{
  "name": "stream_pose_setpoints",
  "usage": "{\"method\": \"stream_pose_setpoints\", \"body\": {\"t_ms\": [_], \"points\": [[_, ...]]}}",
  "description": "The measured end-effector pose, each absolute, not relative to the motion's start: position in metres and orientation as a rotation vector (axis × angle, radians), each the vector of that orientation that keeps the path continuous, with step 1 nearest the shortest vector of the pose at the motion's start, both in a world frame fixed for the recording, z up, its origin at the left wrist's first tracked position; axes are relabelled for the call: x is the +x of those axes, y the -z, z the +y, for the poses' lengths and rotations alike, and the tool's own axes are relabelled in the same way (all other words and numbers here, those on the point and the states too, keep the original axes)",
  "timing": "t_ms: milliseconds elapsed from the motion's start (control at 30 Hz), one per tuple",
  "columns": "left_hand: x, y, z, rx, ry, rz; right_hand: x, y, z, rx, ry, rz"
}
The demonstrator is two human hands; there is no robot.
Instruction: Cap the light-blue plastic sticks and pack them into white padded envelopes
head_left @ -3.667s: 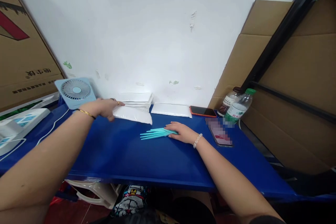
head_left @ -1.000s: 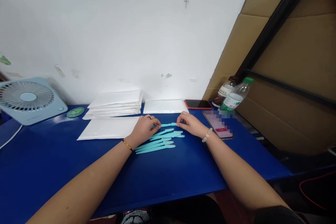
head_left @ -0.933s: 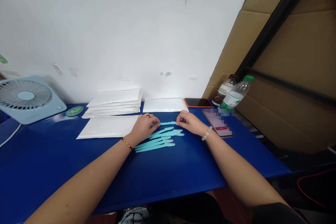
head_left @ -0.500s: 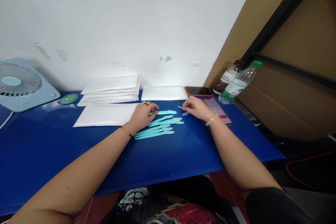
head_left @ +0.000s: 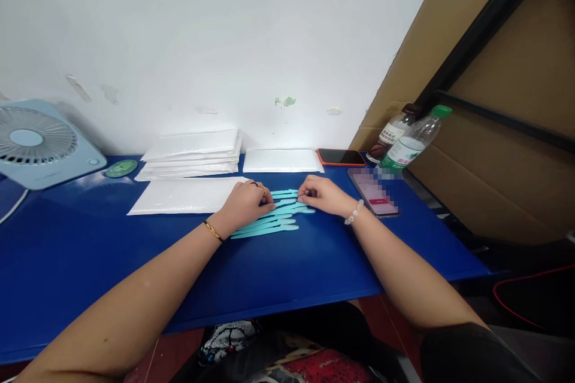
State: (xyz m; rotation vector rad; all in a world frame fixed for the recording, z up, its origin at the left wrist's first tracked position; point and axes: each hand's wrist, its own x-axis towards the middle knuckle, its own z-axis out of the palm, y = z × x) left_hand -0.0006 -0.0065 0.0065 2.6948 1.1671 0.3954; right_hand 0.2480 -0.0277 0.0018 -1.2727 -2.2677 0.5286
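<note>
Several turquoise eyebrow razors (head_left: 265, 227) lie side by side on the blue table (head_left: 278, 269), their pale tips pointing right. My left hand (head_left: 249, 203) is closed over the left part of the row, thumb and forefinger pinching the handle of one razor (head_left: 287, 202). From the right, my right hand (head_left: 321, 194) reaches in with its fingertips pinched at that razor's tip. Its fingers hide the very end, so any small clear cap there cannot be seen. Another razor (head_left: 283, 194) lies just behind the pinched one.
A flat white padded mailer (head_left: 179, 197) lies left of my left hand, with a stack of mailers (head_left: 188, 152) behind it. Another mailer (head_left: 283, 160) and a phone (head_left: 341, 157) lie by the wall. A second phone (head_left: 372, 191), two bottles (head_left: 406, 146) and a fan (head_left: 49, 149) flank them.
My right hand has moved left and toward me, from beside thin clear pieces to the razor tips. My left hand has shifted slightly nearer, from the rearmost razor to another.
</note>
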Motion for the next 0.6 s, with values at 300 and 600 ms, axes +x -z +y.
{"method": "stream_pose_setpoints", "body": {"t_ms": [300,600], "points": [[0.008,-0.006,-0.013,2.591,-0.514,1.249,0.239,-0.007,-0.031,-1.203,-0.585,-2.293],[0.008,0.0,-0.006,2.601,-0.624,1.303,0.276,-0.017,-0.027,-1.423,-0.418,-2.201]]}}
